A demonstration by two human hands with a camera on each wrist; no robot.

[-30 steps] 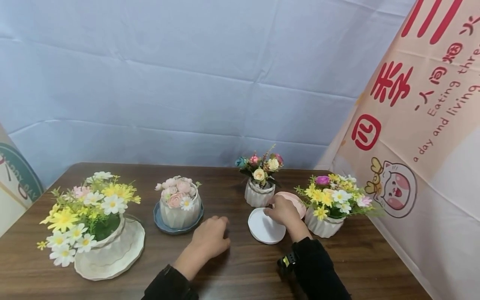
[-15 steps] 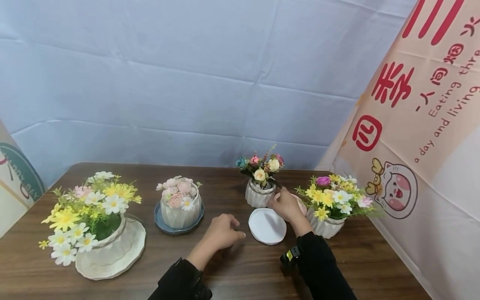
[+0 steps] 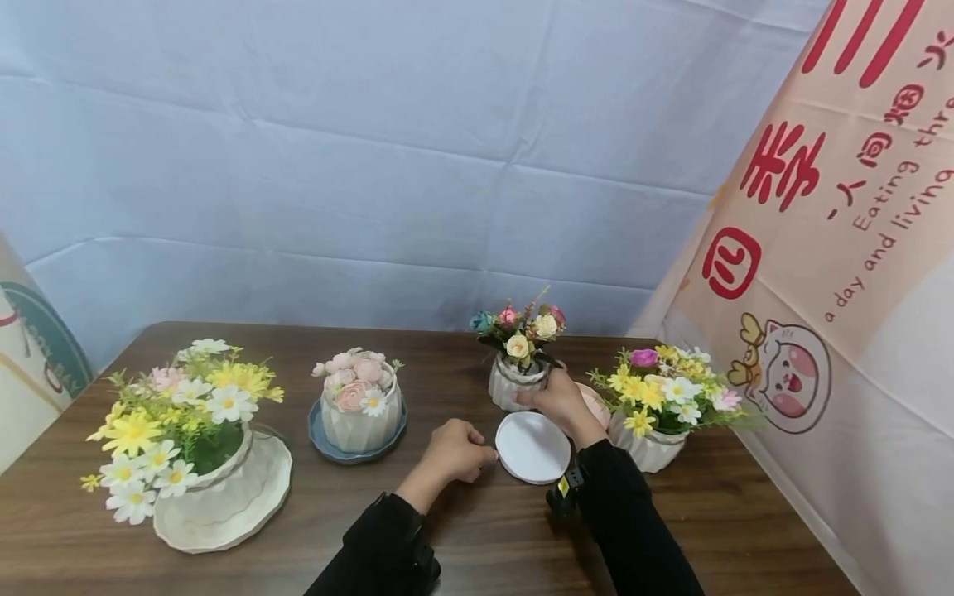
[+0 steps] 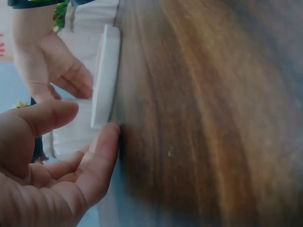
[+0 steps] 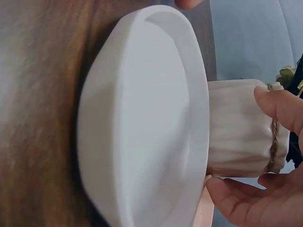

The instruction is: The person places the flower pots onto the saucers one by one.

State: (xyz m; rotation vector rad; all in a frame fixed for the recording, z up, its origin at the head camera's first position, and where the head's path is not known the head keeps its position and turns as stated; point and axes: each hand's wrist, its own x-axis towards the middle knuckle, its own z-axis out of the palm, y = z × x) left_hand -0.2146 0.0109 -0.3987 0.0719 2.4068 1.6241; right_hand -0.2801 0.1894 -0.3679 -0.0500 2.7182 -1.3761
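Note:
A round white saucer point(image 3: 532, 448) with a raised rim lies on the table. My left hand point(image 3: 455, 452) is at its left edge; in the left wrist view a fingertip point(image 4: 110, 135) touches the saucer's rim while the thumb stands apart. Behind the saucer stands a small white flowerpot point(image 3: 508, 386) with mixed roses and twine round its neck. My right hand point(image 3: 562, 404) holds this flowerpot from its right side, thumb in front and fingers along the side, as the right wrist view shows. A pink saucer point(image 3: 594, 404) lies partly hidden behind the right hand.
A white pot with yellow and white flowers point(image 3: 645, 447) stands at the right. Pink flowers fill a pot point(image 3: 359, 426) on a blue saucer point(image 3: 328, 451). At far left, a larger daisy pot point(image 3: 231, 488) sits on a cream plate point(image 3: 276, 488). A cloth point(image 3: 335, 165) hangs behind the table.
My left hand has moved right to the white saucer's edge. The right hand has shifted from beside the saucers onto the small rose flowerpot. The pots and saucers stay where they were.

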